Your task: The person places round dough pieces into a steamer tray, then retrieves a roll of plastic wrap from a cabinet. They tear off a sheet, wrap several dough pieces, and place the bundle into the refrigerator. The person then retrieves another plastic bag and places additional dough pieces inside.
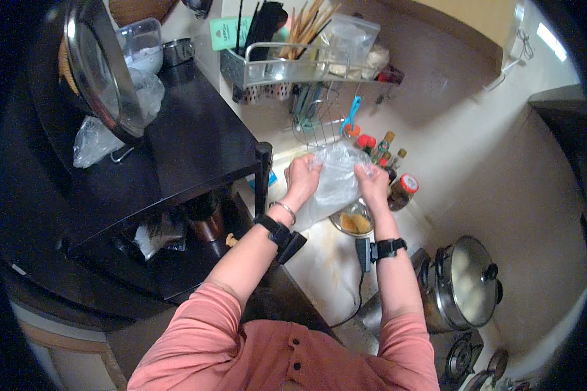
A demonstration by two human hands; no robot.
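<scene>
A clear plastic bag [336, 178] is stretched between my two hands, above the white counter [330, 273]. My left hand [303, 177] pinches its upper left edge, and my right hand [373, 184] grips the upper right edge. The bag looks thin and wrinkled; I cannot tell if anything is in it. Below its lower right corner stands a glass dish [340, 226] with yellow-brown pieces [356, 223] in it, partly covered by the bag. Just past my right hand are several sauce bottles [385, 143] and a red-lidded jar [403, 190].
A black shelf [200, 127] on the left carries a glass pot lid [102, 73] and plastic bags. On the wall hangs a metal rack [293, 71] with chopsticks [308, 27]. A lidded steamer pot [462, 286] stands on the right by a gas burner [460, 357].
</scene>
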